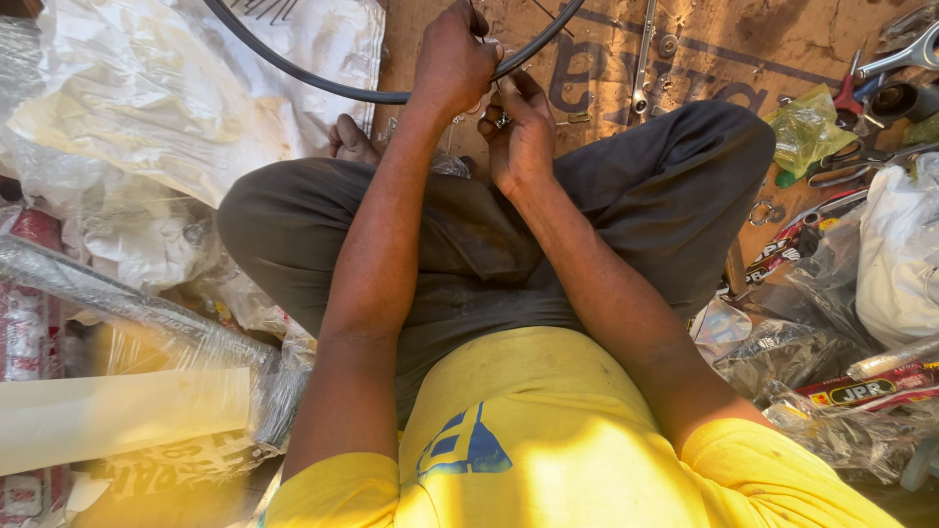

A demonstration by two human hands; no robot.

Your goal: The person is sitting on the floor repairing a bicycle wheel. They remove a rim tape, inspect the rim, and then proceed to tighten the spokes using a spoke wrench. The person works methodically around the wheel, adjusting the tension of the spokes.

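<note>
I sit cross-legged on the floor in dark trousers and a yellow shirt. My left hand point(455, 57) is closed around a black bicycle wheel rim point(313, 73) that curves across the top of the view. Just below the rim, my right hand point(518, 132) pinches a small metal part point(496, 115) at the rim's inner edge; the part is too small to identify. Thin spokes run up from between my hands.
Crumpled clear plastic wrapping point(147, 108) lies at the left. A flattened brown cardboard sheet point(724, 49) covers the floor ahead, with a long metal wrench point(643, 59) on it. Pliers, cranks and other tools point(871, 98) and plastic-wrapped packages point(861, 381) crowd the right.
</note>
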